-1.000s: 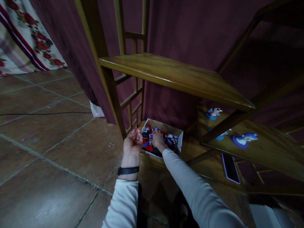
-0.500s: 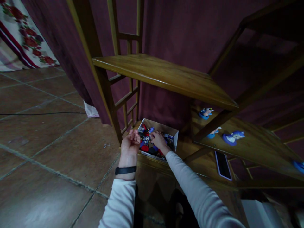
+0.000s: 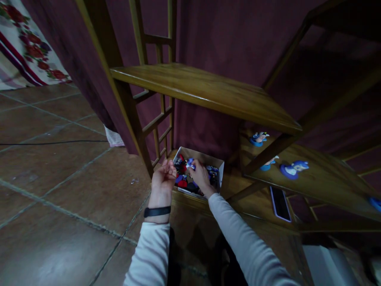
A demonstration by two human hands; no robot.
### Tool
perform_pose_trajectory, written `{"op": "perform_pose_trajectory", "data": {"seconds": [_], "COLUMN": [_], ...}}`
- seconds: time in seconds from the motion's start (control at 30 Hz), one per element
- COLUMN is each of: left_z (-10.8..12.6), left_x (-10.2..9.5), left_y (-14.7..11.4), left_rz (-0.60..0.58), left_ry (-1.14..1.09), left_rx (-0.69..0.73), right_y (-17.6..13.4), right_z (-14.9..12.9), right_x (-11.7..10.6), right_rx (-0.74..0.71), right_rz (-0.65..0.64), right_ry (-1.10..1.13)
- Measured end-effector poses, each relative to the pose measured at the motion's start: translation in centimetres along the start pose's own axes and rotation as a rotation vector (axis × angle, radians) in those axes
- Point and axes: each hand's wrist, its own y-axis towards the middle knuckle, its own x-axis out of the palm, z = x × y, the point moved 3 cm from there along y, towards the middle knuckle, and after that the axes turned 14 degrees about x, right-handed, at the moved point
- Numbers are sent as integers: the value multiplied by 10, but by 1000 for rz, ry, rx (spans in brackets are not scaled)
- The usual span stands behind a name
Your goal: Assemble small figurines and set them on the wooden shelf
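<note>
- At the box's ten o'clock, a blue-and-white figure (image 3: 189,162) meets the fingertips of the right hand (image 3: 200,174); thumb and fingers stand narrow, apparently pinching it. Exact contact is too small to confirm.
- Cardboard box (image 3: 222,174): just below the centre of the view, on the lower board (image 3: 248,200), holding jumbled red, black and blue pieces (image 3: 182,184).
- Left hand (image 3: 164,174): at the box's nine o'clock, palm up, fingers loosely curled, nothing visibly held (dark wristband (image 3: 157,211) noted).
- Surroundings: figurines (image 3: 293,170) stand at two to three o'clock on the side shelf (image 3: 330,188); a phone (image 3: 280,203) lies between three and four.
- Handling, in judgement: a light grip on the figure's solid body serves best. A slow, straight lift should avoid dragging neighbouring pieces. Drawing back toward six o'clock should keep knuckles clear of the upper shelf (image 3: 205,87).
</note>
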Motion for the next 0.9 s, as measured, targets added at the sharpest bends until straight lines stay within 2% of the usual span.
{"op": "perform_pose_trajectory", "data": {"seconds": [0.07,0.13,0.17,0.23,0.33,0.43,0.57,0.77,0.9], "left_z": [-1,-3,-5,-12,-29,-43,-57,-66,-61], "left_x": [1,4,6,7,-3,-22,-34,-27,-23], "left_y": [-1,-2,-3,-4,-5,-4,-3,-11,-21], "left_rz": [-27,-95,-147,-258,-366,-349,-322,-235,-209], "left_ry": [42,147,236,486,953,1290,1225,1135,1218], "left_rx": [12,65,110,213,309,380,420,493,500], "right_y": [-17,-43,-57,-86,-115,-124,-119,-118,-113], "right_z": [15,32,39,50,61,66,65,56,55], "right_x": [-18,-30,-35,-43,-54,-62,-68,-65,-64], "right_rx": [165,324,386,461,501,507,501,455,453], "right_rz": [-19,-125,-199,-286,-247,-264,-282,-260,-209], "right_ry": [359,701,794,881,943,933,906,882,822]}}
